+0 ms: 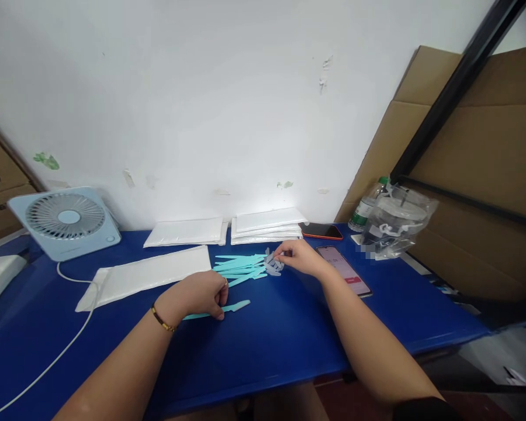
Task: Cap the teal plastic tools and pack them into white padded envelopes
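Observation:
My left hand rests on the blue table, its fingers curled and pressing on a single teal plastic stick that has a pale cap at its right end. Just beyond lies a pile of several teal sticks. My right hand reaches to the right end of that pile, fingers pinched on a cluster of small clear grey caps. A gold bracelet circles my left wrist.
White flat pouches lie at the left and in stacks by the wall. A small fan with a white cable stands at far left. Two phones, a bottle and a clear bag of parts sit at the right. Cardboard leans behind.

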{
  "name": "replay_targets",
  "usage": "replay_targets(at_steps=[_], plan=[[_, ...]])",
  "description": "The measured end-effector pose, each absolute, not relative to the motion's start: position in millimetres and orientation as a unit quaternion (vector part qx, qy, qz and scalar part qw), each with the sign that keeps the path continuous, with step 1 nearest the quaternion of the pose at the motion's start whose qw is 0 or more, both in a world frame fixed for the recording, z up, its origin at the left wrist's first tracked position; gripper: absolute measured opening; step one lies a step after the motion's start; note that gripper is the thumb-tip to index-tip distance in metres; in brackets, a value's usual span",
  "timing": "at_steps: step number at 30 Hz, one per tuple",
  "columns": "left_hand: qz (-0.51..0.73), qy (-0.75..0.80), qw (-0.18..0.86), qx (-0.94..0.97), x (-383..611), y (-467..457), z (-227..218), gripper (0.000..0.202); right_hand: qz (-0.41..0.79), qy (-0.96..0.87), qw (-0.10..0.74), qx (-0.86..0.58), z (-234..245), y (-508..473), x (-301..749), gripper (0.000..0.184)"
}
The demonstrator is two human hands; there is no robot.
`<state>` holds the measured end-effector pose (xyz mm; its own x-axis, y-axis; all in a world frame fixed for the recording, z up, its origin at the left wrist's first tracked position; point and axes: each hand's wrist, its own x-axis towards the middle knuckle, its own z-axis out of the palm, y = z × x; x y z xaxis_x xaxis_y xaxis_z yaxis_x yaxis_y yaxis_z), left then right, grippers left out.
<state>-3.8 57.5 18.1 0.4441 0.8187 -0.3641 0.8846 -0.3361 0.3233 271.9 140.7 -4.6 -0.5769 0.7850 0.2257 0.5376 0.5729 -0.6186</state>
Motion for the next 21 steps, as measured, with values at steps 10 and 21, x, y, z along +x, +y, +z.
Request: replay_targets(at_steps=[10, 21], plan=[[0.125, 0.496, 0.405, 0.758, -3.1, 70.6, 11.0, 0.021, 0.360, -0.849, 0.293, -0.252, -7.0, 109.8, 239.8, 0.032], [0.135, 0.406, 0.633, 0.645, -6.1, 76.4, 6.2, 0.031, 0.195, -0.901, 0.344, -0.181, -4.9, 110.1, 235.6, 0.017]])
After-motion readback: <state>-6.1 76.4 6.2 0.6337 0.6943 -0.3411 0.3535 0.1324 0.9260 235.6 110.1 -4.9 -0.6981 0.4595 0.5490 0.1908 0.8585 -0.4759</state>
